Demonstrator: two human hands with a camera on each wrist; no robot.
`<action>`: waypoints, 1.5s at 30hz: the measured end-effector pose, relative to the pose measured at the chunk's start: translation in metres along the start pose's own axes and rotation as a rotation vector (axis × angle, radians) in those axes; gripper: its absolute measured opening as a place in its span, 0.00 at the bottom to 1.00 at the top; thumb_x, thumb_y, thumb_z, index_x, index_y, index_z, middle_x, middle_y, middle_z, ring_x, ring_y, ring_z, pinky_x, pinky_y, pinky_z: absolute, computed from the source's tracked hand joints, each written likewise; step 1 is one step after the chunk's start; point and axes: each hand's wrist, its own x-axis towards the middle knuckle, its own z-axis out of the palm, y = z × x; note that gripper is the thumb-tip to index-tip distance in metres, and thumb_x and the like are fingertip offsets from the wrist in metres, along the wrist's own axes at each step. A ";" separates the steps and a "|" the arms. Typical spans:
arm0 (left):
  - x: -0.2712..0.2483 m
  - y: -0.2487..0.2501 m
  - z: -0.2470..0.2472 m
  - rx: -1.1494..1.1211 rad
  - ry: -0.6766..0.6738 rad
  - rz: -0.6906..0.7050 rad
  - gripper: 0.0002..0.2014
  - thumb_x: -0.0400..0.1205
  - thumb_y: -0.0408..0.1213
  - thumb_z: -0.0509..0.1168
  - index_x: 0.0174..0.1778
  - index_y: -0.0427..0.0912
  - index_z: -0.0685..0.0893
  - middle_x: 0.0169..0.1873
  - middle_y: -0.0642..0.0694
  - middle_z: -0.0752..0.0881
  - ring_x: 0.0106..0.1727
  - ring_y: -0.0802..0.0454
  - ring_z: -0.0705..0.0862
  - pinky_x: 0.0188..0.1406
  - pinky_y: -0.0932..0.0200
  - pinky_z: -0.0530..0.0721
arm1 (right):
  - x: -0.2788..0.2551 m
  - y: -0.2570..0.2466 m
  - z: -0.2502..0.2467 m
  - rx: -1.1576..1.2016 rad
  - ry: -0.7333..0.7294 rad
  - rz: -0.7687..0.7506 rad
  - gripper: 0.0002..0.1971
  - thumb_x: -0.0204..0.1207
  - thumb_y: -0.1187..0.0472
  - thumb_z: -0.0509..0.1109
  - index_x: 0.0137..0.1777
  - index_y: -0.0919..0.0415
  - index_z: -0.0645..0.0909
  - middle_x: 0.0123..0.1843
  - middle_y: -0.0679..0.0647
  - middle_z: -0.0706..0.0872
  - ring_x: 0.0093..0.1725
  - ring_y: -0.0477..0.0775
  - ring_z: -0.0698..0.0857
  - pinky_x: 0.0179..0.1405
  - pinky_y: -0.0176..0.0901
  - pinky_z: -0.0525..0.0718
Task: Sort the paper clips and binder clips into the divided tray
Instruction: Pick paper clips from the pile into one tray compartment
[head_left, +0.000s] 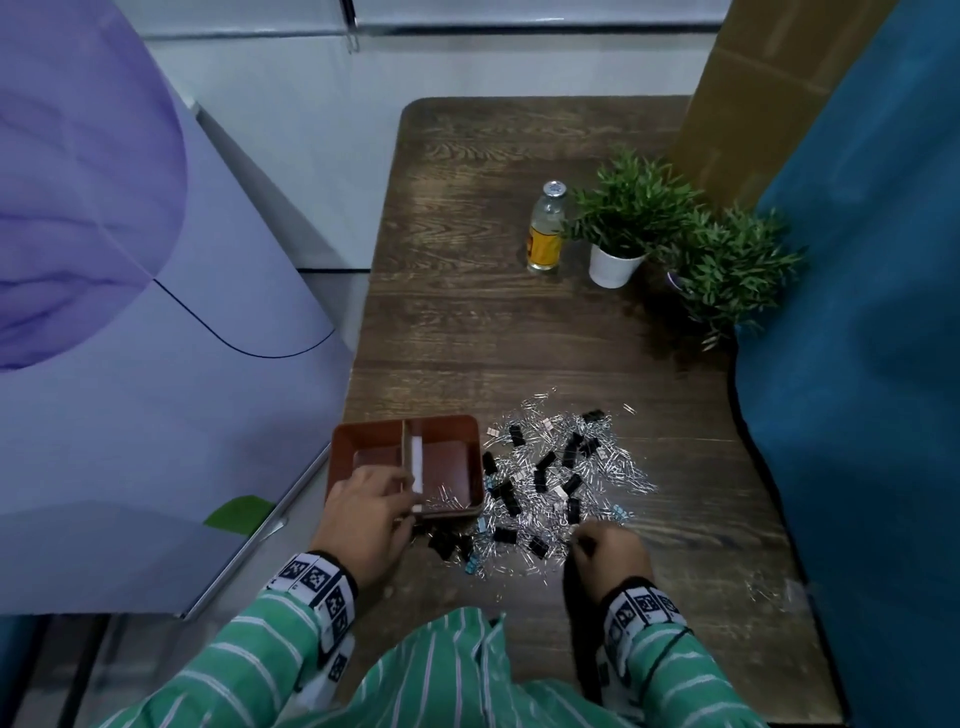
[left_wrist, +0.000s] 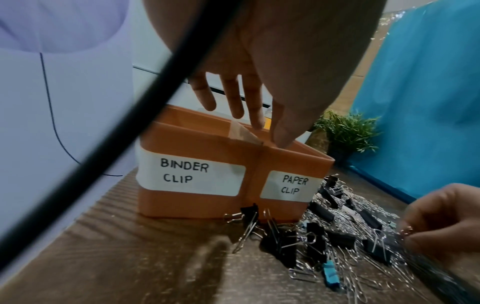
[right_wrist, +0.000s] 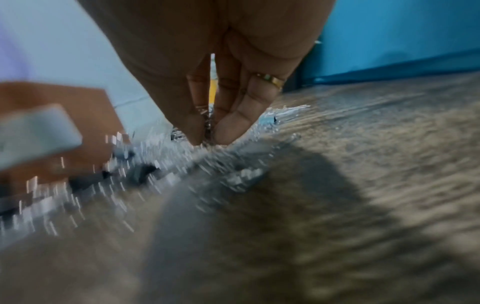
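With the left hand (left_wrist: 241, 96) held spread-fingered over the divided tray (head_left: 470, 457) near the tabletop's left edge, paper clips (head_left: 613, 467) are best pinched free of binder clips (head_left: 545, 462) by the right hand (right_wrist: 207, 131), whose fingertips are pressed together on some.

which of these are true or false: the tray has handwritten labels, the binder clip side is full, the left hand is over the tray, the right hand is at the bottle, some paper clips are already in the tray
1. The tray has handwritten labels: true, reading BINDER CLIP and PAPER CLIP.
2. The binder clip side is full: false. Its visible floor is bare; the black binder clips lie on the table.
3. The left hand is over the tray: true, fingers extended above the divider.
4. The right hand is at the bottle: false. It pinches paper clips at the near edge of the pile.
5. Some paper clips are in the tray: true, a few lie in the right side.
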 end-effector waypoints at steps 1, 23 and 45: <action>-0.001 -0.004 0.000 -0.011 -0.016 -0.012 0.20 0.74 0.48 0.72 0.63 0.59 0.85 0.65 0.53 0.81 0.67 0.46 0.77 0.58 0.40 0.80 | -0.001 -0.002 -0.002 0.047 0.020 0.025 0.05 0.77 0.57 0.76 0.49 0.49 0.92 0.46 0.46 0.92 0.46 0.49 0.88 0.52 0.38 0.84; -0.015 -0.042 0.026 -0.038 -0.235 -0.023 0.40 0.84 0.61 0.55 0.79 0.73 0.29 0.85 0.54 0.33 0.85 0.37 0.33 0.81 0.28 0.47 | 0.031 -0.177 -0.001 -0.035 0.011 -0.352 0.07 0.76 0.55 0.75 0.52 0.51 0.92 0.48 0.55 0.92 0.49 0.57 0.88 0.53 0.47 0.87; -0.016 -0.048 0.030 -0.086 -0.220 -0.004 0.47 0.76 0.54 0.61 0.82 0.70 0.34 0.87 0.54 0.48 0.86 0.37 0.42 0.79 0.28 0.59 | -0.016 -0.029 -0.005 0.124 0.148 0.033 0.13 0.73 0.51 0.78 0.57 0.46 0.83 0.53 0.48 0.88 0.47 0.52 0.88 0.48 0.47 0.88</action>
